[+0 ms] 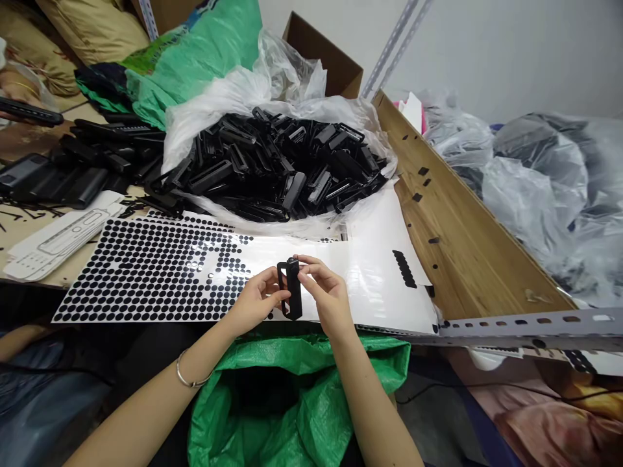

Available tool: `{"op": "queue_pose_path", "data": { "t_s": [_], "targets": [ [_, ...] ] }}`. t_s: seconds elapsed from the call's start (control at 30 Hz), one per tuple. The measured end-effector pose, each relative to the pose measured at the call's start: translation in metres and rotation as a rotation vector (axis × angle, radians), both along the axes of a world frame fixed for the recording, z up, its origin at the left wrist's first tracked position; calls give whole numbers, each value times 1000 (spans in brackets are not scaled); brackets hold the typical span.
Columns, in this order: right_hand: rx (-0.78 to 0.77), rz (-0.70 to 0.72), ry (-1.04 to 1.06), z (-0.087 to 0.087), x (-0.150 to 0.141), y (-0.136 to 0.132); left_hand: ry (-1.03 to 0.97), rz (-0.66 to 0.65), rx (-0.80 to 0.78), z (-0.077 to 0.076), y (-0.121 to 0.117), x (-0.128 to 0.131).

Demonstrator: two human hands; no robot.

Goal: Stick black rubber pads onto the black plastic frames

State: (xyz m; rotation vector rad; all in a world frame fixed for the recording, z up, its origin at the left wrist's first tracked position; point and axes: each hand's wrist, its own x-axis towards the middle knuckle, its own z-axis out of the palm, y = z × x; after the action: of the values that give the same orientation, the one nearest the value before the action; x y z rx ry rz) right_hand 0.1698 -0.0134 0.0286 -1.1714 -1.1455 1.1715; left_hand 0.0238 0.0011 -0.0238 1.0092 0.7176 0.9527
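The black plastic part [294,292] is showing upright just below the frame's centre; I am gripping its left side with my left hand [256,300] and pinching its upper end with my right hand [329,292]. Black pieces [292,159] are filling a plastic bag [195,107] at upper centre; a dotted sheet [146,275] is lying centre-left.

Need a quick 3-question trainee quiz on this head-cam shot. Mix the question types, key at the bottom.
1. Fill in: the open bag nearest the person is ____ in colour.
2. The bracelet is worn on the person's: A) left; B) right; C) both sides.
3. True or false: the black part lies inside that bag.

Key:
1. Green
2. A
3. False: the left hand holds it up, with fingers of the right hand at its top.
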Motion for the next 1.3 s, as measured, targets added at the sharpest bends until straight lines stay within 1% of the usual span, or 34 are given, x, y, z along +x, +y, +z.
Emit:
{"op": "queue_pose_path", "data": {
  "t_s": [0.13,0.4,0.77,1.3],
  "targets": [
    [14,-16,5,-2,-1,1,-10,12,-20,4,-1,0],
    [11,-36,25,-6,-4,1,-26,16,-32,3,-1,-1],
    [0,-69,55,-8,-9,1,-10,31,-68,8,-2,-1],
    [1,-103,39,-8,-14,0,-37,31,-74,7,-2,-1]
  ]
}}
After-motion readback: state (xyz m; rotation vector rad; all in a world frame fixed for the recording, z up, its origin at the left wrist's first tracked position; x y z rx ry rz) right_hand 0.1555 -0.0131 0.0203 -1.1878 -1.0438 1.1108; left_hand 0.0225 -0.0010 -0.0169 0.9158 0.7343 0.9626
